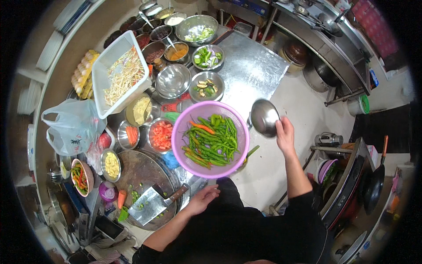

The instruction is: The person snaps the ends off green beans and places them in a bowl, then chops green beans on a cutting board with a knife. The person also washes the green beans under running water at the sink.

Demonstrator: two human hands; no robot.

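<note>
My right hand (285, 134) grips the rim of a stainless-steel bowl (264, 118), tipped and held over the floor to the right of a purple plastic colander (210, 172). Long green peppers (216, 142), with an orange-red one among them, lie in the colander. Near the table's front edge, my left hand (203, 199) holds nothing, its fingers loosely bent. Closest to it is the wooden handle of a cleaver (148, 205), which lies flat on a round chopping board (132, 168). Bits of chopped green pepper (135, 197) stick to the blade and board.
A white tub of bean sprouts (99, 79), egg trays (85, 74) and a plastic bag (74, 127) stand left. Metal bowls of diced tomato (161, 135), carrot (132, 135) and garlic (112, 165) surround the board. A stove (343, 184) is at right.
</note>
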